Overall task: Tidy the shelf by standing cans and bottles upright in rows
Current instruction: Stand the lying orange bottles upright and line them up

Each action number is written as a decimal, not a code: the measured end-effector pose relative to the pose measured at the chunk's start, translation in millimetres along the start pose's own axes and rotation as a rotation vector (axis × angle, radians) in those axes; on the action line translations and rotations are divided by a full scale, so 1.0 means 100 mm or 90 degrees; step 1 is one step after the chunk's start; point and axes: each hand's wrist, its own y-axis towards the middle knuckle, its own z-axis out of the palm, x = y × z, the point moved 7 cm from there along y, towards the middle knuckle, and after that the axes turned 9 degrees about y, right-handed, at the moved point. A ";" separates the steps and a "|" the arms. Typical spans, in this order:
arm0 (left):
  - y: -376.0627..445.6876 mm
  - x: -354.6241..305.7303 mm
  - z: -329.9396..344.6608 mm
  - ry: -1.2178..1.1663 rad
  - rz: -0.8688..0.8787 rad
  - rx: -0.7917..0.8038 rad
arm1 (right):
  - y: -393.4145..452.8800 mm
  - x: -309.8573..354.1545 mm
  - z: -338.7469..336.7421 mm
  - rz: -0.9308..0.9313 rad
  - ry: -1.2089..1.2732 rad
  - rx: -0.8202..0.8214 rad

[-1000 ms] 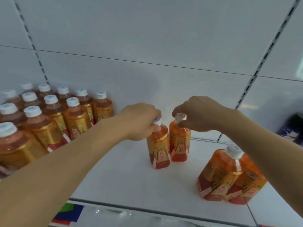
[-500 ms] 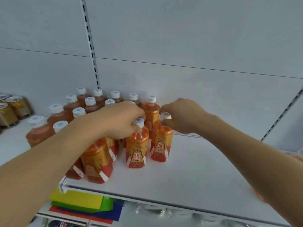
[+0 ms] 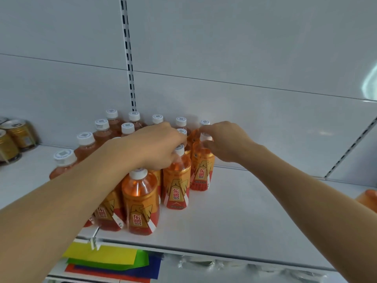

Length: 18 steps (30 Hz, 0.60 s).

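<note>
Several orange drink bottles with white caps stand upright in rows (image 3: 102,131) on the white shelf (image 3: 234,217). My left hand (image 3: 155,146) grips the neck of one bottle (image 3: 176,186), which stands at the right end of the group. My right hand (image 3: 223,141) pinches the cap of a second bottle (image 3: 202,172), just behind and to the right of the first. Both bottles are upright on the shelf, touching the group. Another upright bottle (image 3: 140,203) stands nearest the front edge.
Gold cans (image 3: 14,137) stand at the far left of the shelf. An orange bottle (image 3: 367,199) shows partly at the right edge. Coloured sheets (image 3: 110,262) lie on the level below. A slotted upright (image 3: 128,54) runs up the back wall.
Both hands have carried their two bottles leftward across the shelf and set them against the right end of the standing rows. The view has swung left with them.
</note>
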 end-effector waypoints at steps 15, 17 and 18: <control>0.08 -0.03 0.09 0.040 -0.017 0.036 | -0.15 -0.04 0.23 -0.085 -0.074 -0.032; 0.09 -0.04 0.09 0.042 -0.026 0.042 | -0.16 -0.04 0.25 -0.080 -0.070 -0.035; 0.09 -0.04 0.09 0.045 -0.029 0.045 | -0.17 -0.04 0.26 -0.079 -0.067 -0.037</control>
